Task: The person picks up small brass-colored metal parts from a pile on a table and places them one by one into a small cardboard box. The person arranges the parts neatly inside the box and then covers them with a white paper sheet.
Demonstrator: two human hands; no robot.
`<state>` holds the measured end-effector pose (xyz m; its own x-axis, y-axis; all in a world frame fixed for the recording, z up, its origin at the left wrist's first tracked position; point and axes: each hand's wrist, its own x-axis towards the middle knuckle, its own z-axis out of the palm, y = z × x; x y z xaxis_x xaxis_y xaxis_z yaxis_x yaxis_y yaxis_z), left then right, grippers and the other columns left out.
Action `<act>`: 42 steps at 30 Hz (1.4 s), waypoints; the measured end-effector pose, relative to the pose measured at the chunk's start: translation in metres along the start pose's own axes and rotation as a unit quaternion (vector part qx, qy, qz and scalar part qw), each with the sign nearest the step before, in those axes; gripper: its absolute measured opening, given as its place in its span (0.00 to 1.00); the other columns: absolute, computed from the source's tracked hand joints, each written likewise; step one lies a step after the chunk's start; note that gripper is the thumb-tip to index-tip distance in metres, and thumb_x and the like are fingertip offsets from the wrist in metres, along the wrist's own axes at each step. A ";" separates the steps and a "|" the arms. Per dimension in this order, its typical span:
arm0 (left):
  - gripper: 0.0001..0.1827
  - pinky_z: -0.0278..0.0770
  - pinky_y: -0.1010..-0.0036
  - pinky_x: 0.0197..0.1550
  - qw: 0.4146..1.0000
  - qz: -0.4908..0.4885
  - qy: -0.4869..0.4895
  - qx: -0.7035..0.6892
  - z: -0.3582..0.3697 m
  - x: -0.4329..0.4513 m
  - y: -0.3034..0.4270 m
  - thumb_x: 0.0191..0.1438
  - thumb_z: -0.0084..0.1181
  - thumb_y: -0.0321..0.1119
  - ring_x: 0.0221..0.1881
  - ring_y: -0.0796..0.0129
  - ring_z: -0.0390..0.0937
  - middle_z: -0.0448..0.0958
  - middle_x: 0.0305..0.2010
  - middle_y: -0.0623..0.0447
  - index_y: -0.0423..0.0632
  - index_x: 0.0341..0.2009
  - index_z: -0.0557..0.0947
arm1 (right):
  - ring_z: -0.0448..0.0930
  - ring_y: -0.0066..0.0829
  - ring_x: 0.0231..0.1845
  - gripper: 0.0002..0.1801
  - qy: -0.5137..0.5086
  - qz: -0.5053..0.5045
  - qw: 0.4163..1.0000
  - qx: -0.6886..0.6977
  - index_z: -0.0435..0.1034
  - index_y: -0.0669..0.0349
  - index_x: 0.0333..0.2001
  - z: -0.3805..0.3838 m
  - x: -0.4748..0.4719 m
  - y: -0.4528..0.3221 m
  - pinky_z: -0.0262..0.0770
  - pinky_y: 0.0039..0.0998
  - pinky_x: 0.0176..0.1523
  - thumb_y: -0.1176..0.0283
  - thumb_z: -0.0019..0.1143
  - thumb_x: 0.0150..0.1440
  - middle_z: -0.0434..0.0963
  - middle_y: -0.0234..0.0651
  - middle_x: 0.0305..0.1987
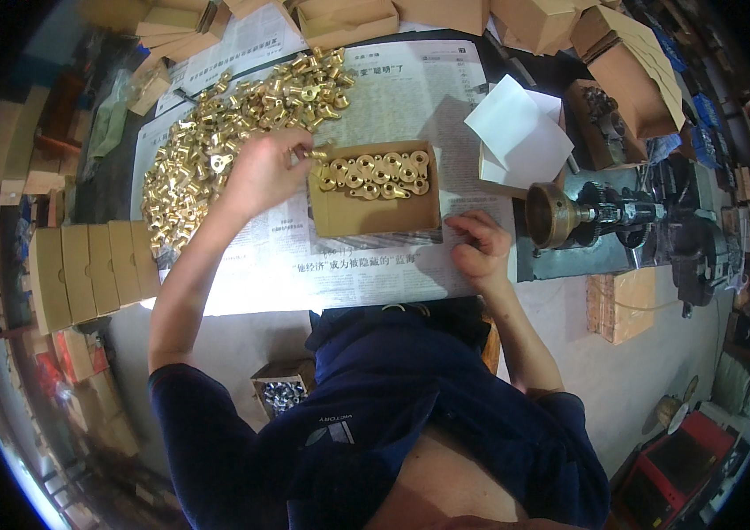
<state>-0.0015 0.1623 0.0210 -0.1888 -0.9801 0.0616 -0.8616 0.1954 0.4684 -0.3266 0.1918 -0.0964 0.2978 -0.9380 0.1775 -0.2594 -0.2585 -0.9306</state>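
Note:
My left hand [270, 171] is raised at the left edge of an open cardboard box [375, 222], its fingertips closed on a small brass fitting [317, 154]. Rows of brass flanged fittings [381, 173] lie in the far part of that box; its near part shows bare cardboard. My right hand [483, 246] rests on the newspaper [262, 265] just beyond the box's near right corner, fingers curled, with no part seen in it. A large heap of loose brass fittings [183, 192] spreads over the newspaper to the left and behind my left hand.
Folded cardboard boxes [93, 271] stand at the left. Further right are a white-lined box [520, 142], a box of dark metal parts [606, 126] and a small machine with a round brass-coloured cup [550, 215]. More cardboard boxes [348, 23] line the far edge.

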 end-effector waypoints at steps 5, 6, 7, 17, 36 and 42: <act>0.12 0.73 0.63 0.33 0.989 0.104 -0.083 0.067 0.017 -0.018 0.024 0.43 0.59 0.27 0.29 0.52 0.76 0.78 0.30 0.46 0.44 0.36 0.80 | 0.76 0.30 0.32 0.22 -0.007 -0.011 1.000 0.006 0.75 0.65 0.38 -0.001 0.000 0.005 0.70 0.24 0.33 0.71 0.52 0.35 0.74 0.39 0.33; 0.10 0.73 0.61 0.35 0.981 0.137 -0.083 0.114 0.023 -0.020 0.025 0.42 0.57 0.27 0.31 0.51 0.75 0.77 0.30 0.47 0.45 0.33 0.79 | 0.75 0.29 0.32 0.22 -0.012 -0.008 1.000 -0.002 0.75 0.66 0.38 -0.003 0.001 0.000 0.70 0.23 0.33 0.72 0.52 0.35 0.74 0.39 0.34; 0.09 0.72 0.61 0.35 0.976 0.133 -0.104 0.136 0.028 -0.019 0.025 0.43 0.57 0.28 0.32 0.51 0.75 0.77 0.30 0.48 0.45 0.33 0.79 | 0.75 0.27 0.32 0.22 -0.018 -0.004 1.000 -0.010 0.75 0.67 0.38 -0.004 0.001 -0.002 0.69 0.22 0.34 0.73 0.51 0.36 0.73 0.38 0.34; 0.03 0.73 0.62 0.29 0.946 0.161 -0.129 0.251 0.045 -0.013 0.015 0.43 0.55 0.31 0.30 0.57 0.77 0.75 0.30 0.52 0.48 0.25 0.79 | 0.77 0.33 0.33 0.21 -0.002 -0.003 1.000 -0.010 0.75 0.65 0.37 -0.001 0.001 -0.005 0.72 0.26 0.35 0.71 0.52 0.35 0.75 0.40 0.33; 0.07 0.73 0.61 0.32 0.943 0.151 -0.139 0.261 0.047 -0.009 0.011 0.45 0.53 0.30 0.32 0.56 0.77 0.76 0.31 0.52 0.48 0.32 0.79 | 0.74 0.26 0.32 0.21 -0.016 0.004 1.000 0.001 0.75 0.67 0.37 -0.002 0.002 -0.002 0.68 0.22 0.33 0.75 0.51 0.35 0.73 0.37 0.33; 0.10 0.74 0.63 0.34 0.953 0.115 -0.162 0.229 0.044 -0.008 0.013 0.46 0.56 0.32 0.35 0.56 0.77 0.77 0.33 0.51 0.49 0.37 0.79 | 0.74 0.26 0.31 0.21 -0.019 0.011 1.000 0.001 0.75 0.67 0.37 -0.002 0.001 -0.003 0.69 0.22 0.34 0.73 0.51 0.36 0.73 0.37 0.33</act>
<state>-0.0318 0.1741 -0.0120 -0.4699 -0.8611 -0.1945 -0.8807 0.4723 0.0368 -0.3275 0.1910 -0.0924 0.3272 -0.9337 0.1453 -0.2638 -0.2379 -0.9348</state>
